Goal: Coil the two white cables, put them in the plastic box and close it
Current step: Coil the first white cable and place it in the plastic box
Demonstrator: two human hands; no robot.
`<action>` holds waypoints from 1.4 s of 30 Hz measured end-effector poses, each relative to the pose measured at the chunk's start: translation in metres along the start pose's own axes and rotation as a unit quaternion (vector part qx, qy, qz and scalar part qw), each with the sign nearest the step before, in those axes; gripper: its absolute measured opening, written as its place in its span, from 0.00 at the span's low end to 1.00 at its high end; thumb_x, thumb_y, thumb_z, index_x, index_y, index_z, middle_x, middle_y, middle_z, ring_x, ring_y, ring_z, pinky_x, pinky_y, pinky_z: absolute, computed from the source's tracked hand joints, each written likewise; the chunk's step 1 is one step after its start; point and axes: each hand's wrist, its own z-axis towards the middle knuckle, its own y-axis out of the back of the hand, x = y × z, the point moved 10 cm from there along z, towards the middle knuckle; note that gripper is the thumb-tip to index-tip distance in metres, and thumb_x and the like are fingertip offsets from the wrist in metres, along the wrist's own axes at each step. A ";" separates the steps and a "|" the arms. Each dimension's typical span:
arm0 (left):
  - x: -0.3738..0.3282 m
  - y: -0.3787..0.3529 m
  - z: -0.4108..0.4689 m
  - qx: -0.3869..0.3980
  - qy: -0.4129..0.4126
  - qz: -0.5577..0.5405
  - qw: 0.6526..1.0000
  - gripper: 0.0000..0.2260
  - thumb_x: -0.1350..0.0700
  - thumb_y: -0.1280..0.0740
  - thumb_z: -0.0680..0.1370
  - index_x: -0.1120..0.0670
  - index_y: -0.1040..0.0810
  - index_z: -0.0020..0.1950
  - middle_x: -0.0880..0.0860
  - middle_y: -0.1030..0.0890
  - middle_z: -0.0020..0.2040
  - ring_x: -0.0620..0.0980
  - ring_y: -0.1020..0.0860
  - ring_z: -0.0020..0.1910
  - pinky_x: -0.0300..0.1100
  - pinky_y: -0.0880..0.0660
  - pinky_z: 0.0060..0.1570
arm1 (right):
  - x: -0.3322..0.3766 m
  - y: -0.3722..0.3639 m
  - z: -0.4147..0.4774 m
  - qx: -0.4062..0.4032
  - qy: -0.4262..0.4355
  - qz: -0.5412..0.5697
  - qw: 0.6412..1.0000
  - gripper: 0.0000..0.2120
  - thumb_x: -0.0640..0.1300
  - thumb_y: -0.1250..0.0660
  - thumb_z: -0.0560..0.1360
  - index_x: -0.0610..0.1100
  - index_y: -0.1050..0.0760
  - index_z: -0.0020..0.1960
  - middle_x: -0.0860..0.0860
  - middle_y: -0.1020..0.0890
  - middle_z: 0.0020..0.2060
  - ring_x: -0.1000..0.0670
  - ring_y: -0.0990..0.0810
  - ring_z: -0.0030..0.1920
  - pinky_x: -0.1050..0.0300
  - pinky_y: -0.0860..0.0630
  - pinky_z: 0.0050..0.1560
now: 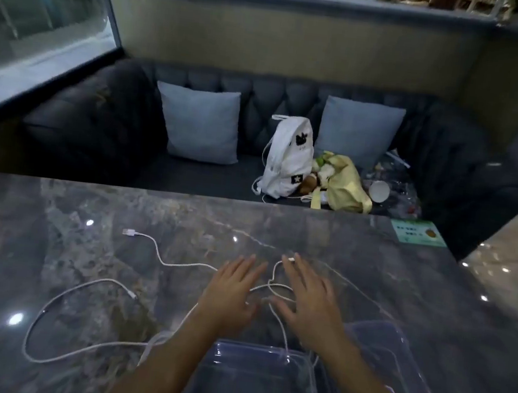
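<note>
Both hands reach out over the dark marble tabletop [83,257], palms down and fingers spread, neither one gripping anything. The left hand [230,293] hovers over or rests on the spot where the white cables [179,264] cross, and the right hand [307,298] lies just beside it, its fingertips near a small white plug [291,260]. One cable runs from a USB plug [129,232] at the far left in toward the hands; the other sweeps in a wide loose loop [40,317] across the near left of the tabletop, passing under the left forearm. Both lie uncoiled and tangled together between the hands. The clear plastic box [256,377] stands open at the near edge, below the wrists, with its lid [394,357] lying just to its right; a strand of cable seems to trail across the box's far rim, though the blur makes that uncertain. Beyond the tabletop, a dark sofa [97,132] holds two grey cushions [201,122], a white bag [288,157] and a yellow bag [346,187].
</note>
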 end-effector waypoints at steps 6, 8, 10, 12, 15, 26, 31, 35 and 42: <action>-0.017 -0.043 -0.001 0.102 -0.086 0.030 0.991 0.26 0.47 0.41 0.76 0.44 0.43 0.74 0.52 0.47 0.77 0.52 0.50 0.76 0.44 0.50 0.73 | -0.009 -0.038 -0.013 0.096 -0.015 0.031 0.995 0.26 0.60 0.41 0.74 0.51 0.36 0.68 0.53 0.27 0.66 0.53 0.31 0.66 0.57 0.38 0.62; -0.017 -0.043 0.001 0.103 -0.083 0.037 0.991 0.23 0.48 0.41 0.76 0.46 0.37 0.72 0.51 0.42 0.76 0.51 0.46 0.75 0.43 0.48 0.71 | -0.011 -0.039 -0.011 0.120 -0.043 0.066 0.990 0.20 0.57 0.38 0.74 0.51 0.29 0.63 0.50 0.20 0.58 0.47 0.24 0.58 0.55 0.31 0.55; -0.017 -0.040 0.006 0.106 -0.067 0.010 0.992 0.19 0.49 0.40 0.76 0.50 0.31 0.67 0.52 0.32 0.71 0.50 0.37 0.70 0.42 0.45 0.67 | -0.008 -0.043 -0.010 0.158 -0.056 0.109 0.980 0.13 0.53 0.38 0.74 0.51 0.25 0.57 0.47 0.18 0.51 0.44 0.21 0.51 0.53 0.27 0.49; -0.017 -0.031 0.009 0.114 -0.039 -0.050 0.991 0.14 0.52 0.40 0.77 0.52 0.27 0.62 0.52 0.25 0.64 0.51 0.30 0.64 0.42 0.42 0.63 | -0.002 -0.041 -0.006 0.158 -0.055 0.169 0.971 0.08 0.48 0.37 0.76 0.46 0.22 0.48 0.45 0.17 0.43 0.46 0.22 0.43 0.55 0.28 0.44; -0.016 -0.008 0.012 0.091 -0.007 -0.176 0.980 0.08 0.56 0.38 0.78 0.57 0.23 0.53 0.58 0.18 0.52 0.56 0.23 0.53 0.44 0.33 0.52 | 0.000 -0.020 0.004 0.126 -0.084 0.256 0.955 0.08 0.40 0.35 0.75 0.40 0.23 0.38 0.52 0.27 0.28 0.50 0.29 0.35 0.65 0.36 0.33; -0.010 0.105 0.008 -0.026 0.003 -0.329 0.944 0.14 0.52 0.39 0.79 0.51 0.27 0.33 0.47 0.30 0.28 0.41 0.33 0.28 0.38 0.35 0.33 | -0.012 0.105 0.031 -0.065 -0.088 0.235 0.966 0.07 0.44 0.35 0.75 0.46 0.23 0.39 0.56 0.24 0.29 0.54 0.25 0.32 0.58 0.28 0.37; -0.005 0.143 0.007 -0.089 0.052 -0.423 0.900 0.16 0.54 0.38 0.78 0.53 0.28 0.30 0.45 0.35 0.22 0.40 0.38 0.20 0.33 0.40 0.23 | 0.020 0.145 0.029 -0.184 -0.018 -0.030 0.982 0.13 0.43 0.29 0.70 0.40 0.22 0.53 0.43 0.19 0.50 0.42 0.23 0.52 0.50 0.37 0.53; -0.002 0.153 0.010 -0.099 0.150 -0.623 0.761 0.17 0.52 0.40 0.79 0.54 0.30 0.31 0.44 0.39 0.18 0.42 0.43 0.18 0.33 0.46 0.19 | 0.069 0.167 0.010 -0.325 0.066 0.012 0.943 0.14 0.44 0.37 0.71 0.39 0.25 0.54 0.43 0.20 0.49 0.47 0.27 0.53 0.56 0.38 0.53; -0.009 0.193 0.019 -0.092 0.172 -0.871 0.452 0.17 0.53 0.47 0.82 0.55 0.34 0.33 0.46 0.39 0.17 0.41 0.43 0.14 0.31 0.49 0.13 | 0.097 0.069 0.027 0.113 -0.056 0.527 0.841 0.30 0.55 0.33 0.70 0.49 0.37 0.69 0.55 0.27 0.59 0.56 0.29 0.62 0.67 0.31 0.56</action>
